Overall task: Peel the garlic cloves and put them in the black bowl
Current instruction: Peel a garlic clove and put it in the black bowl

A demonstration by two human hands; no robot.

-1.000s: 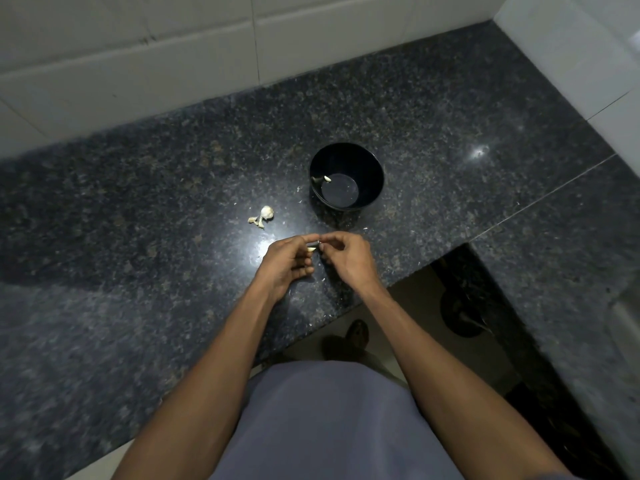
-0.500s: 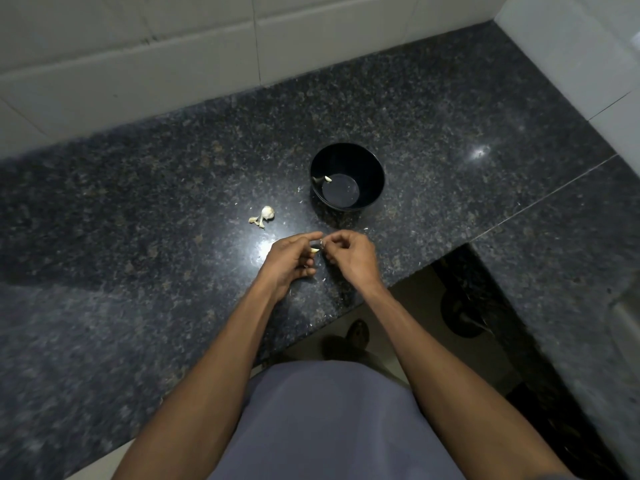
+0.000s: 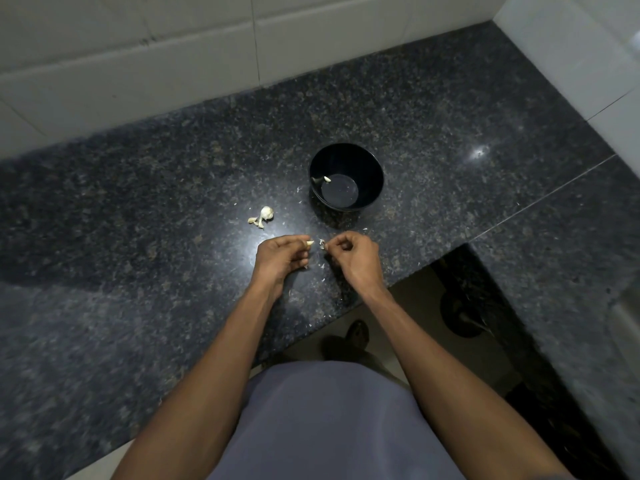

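Observation:
My left hand [image 3: 284,256] pinches a small pale garlic clove [image 3: 309,242] between thumb and fingertips, just in front of the black bowl [image 3: 370,168]. My right hand [image 3: 353,256] pinches a scrap of papery garlic skin [image 3: 322,243] a short gap to the right of the clove. The bowl stands on the dark granite counter [image 3: 138,202] and holds two peeled cloves [image 3: 325,179] at its left inner wall. More garlic, a partial bulb with loose cloves [image 3: 263,216], lies on the counter left of the bowl.
Bits of skin [image 3: 322,265] are scattered on the counter around and under my hands. White tiled walls [image 3: 173,64] close the back and right sides. The counter has a cut-out at the right front, with floor and my foot [image 3: 358,336] below.
My hands were pressed together on the clove; now they have drawn slightly apart, the right one pulling a piece of skin away from the clove in the left.

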